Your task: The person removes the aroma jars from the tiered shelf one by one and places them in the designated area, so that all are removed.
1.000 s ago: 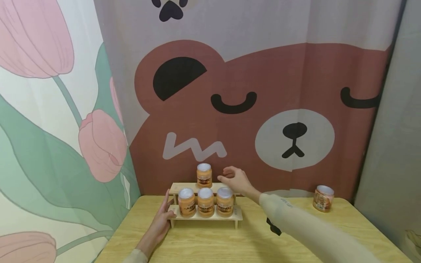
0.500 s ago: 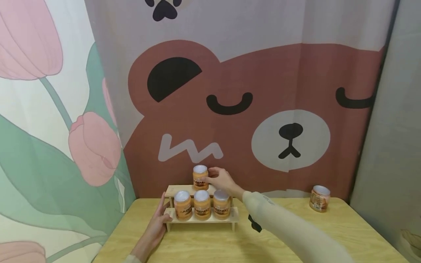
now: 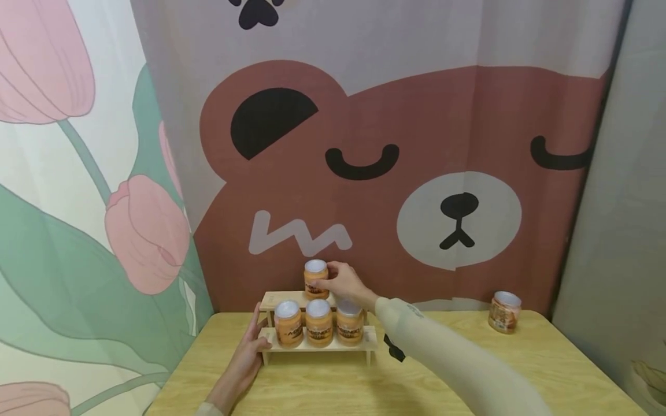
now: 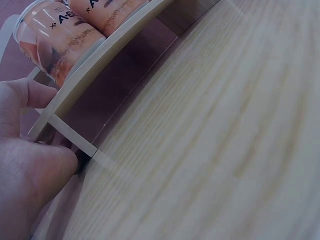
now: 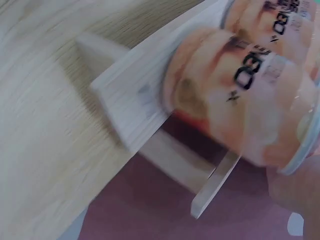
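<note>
A two-tier wooden display rack (image 3: 370, 336) stands on the table. On its upper shelf is an orange-labelled jar (image 3: 314, 274) with a whitish lid; my right hand (image 3: 348, 284) holds it from the right side, thumb across the front. Three similar jars line the lower shelf: left jar (image 3: 288, 323), middle jar (image 3: 319, 325) and right jar (image 3: 348, 329). At the rack's left end, my left hand (image 3: 244, 353) grips the lower shelf. The left wrist view shows a digit of that hand on the shelf's top and others beneath. The right wrist view catches only the right hand's edge (image 5: 302, 187).
One more jar (image 3: 504, 313) sits apart near the table's far right corner. The wood-grain table (image 3: 447, 361) reaches back to a bear-print curtain (image 3: 364, 219) just behind the rack. A tulip-print curtain (image 3: 78, 260) hangs on the left.
My right hand has come in from the right of the upper jar and taken hold of it. The left hand keeps its grip on the rack. The view has shifted slightly.
</note>
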Action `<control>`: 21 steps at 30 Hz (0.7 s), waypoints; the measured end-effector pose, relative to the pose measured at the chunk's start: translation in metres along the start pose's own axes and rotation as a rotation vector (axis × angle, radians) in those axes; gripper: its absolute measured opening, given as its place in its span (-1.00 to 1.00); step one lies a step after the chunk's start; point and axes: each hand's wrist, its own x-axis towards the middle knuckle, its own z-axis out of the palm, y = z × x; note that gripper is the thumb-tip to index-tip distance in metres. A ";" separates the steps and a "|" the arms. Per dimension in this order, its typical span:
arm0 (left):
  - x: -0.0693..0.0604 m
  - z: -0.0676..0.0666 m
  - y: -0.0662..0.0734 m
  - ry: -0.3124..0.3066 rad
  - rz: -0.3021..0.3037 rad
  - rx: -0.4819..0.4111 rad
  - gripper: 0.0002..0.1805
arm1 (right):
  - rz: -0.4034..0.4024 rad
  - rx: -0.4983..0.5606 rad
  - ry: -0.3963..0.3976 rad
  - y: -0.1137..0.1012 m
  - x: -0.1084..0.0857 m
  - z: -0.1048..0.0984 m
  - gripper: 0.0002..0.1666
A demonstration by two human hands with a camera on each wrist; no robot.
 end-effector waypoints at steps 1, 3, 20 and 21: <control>0.000 0.000 0.000 0.004 -0.001 0.001 0.21 | 0.003 0.000 0.008 -0.001 0.001 0.001 -0.31; 0.000 -0.001 0.001 0.013 -0.003 0.003 0.21 | 0.006 0.001 0.025 -0.003 0.001 0.003 -0.33; -0.002 0.001 0.002 0.016 -0.003 0.016 0.19 | 0.018 -0.010 0.087 -0.010 -0.007 0.003 -0.43; -0.001 0.001 0.002 0.016 -0.004 0.018 0.19 | 0.021 -0.017 0.089 -0.011 -0.007 0.002 -0.43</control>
